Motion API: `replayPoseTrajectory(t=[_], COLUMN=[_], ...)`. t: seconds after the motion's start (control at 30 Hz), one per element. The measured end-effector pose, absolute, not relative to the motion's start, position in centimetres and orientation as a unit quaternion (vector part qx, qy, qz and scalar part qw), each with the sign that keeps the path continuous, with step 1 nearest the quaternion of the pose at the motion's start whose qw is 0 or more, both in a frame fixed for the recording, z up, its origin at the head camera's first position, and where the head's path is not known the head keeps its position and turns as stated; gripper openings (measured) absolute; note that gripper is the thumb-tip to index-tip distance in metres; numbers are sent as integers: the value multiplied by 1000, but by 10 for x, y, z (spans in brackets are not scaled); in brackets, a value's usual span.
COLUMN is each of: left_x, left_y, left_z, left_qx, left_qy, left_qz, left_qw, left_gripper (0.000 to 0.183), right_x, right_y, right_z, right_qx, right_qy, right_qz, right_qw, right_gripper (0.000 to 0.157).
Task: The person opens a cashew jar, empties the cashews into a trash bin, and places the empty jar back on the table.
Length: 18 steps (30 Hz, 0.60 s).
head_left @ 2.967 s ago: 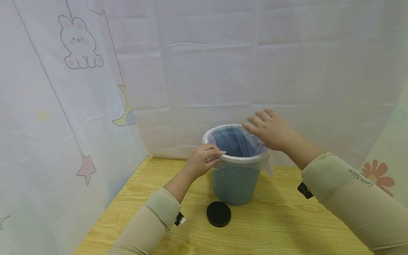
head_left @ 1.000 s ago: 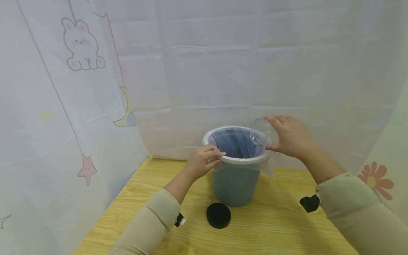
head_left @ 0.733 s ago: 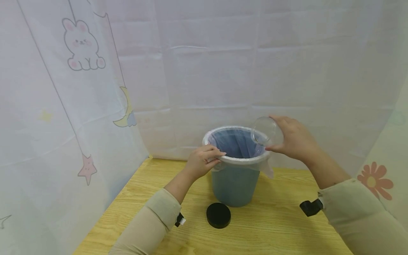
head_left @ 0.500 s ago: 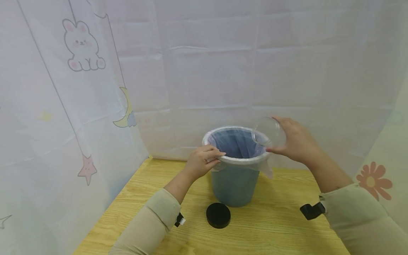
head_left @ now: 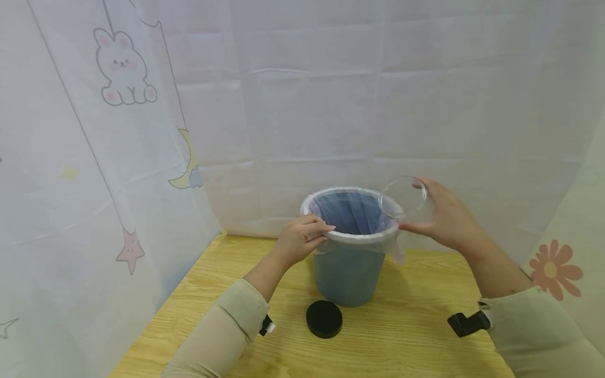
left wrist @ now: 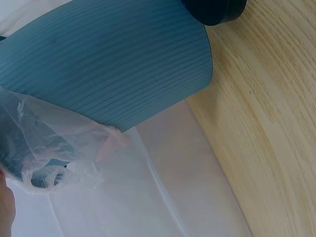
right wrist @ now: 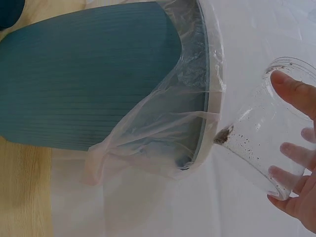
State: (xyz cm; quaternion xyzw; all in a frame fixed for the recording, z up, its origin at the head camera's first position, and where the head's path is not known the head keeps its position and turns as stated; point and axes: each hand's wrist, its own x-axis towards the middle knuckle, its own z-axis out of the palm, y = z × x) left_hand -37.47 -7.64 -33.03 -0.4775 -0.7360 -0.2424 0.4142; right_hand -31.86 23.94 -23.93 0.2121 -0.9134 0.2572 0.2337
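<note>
A blue-green trash bin stands on the table, lined with a clear plastic bag folded over its pale rim. My left hand pinches the rim and bag at the near left, fingers on top. My right hand grips a clear jar, tilted at the bin's right rim. Dark crumbs cling inside the jar wall, with finer specks around them, in the right wrist view. Only fingers of the left hand show at the edge of the left wrist view.
A round black lid lies on the wooden table in front of the bin. Pale printed cloth hangs close behind the bin and along the left side.
My right hand has drawn back from over the bin to the right, and the jar's mouth has turned from facing the bin to facing more upward. My left hand stays on the rim.
</note>
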Motion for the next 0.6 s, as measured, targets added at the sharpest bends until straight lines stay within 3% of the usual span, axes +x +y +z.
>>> replayPoseTrajectory(t=[0.27, 0.6], left_x=[-376, -375], left_y=[-77, -76], left_z=[-330, -330], left_qx=[-473, -472], left_qy=[-741, -743], left_qz=[-244, -239], left_qw=[410, 410], left_gripper=[24, 24], right_x=[-311, -307], right_y=[246, 266], right_z=[-243, -257], right_qx=[199, 210], right_qy=[-905, -885], right_qz=[314, 389], right_qw=[208, 150], right_gripper=[100, 85])
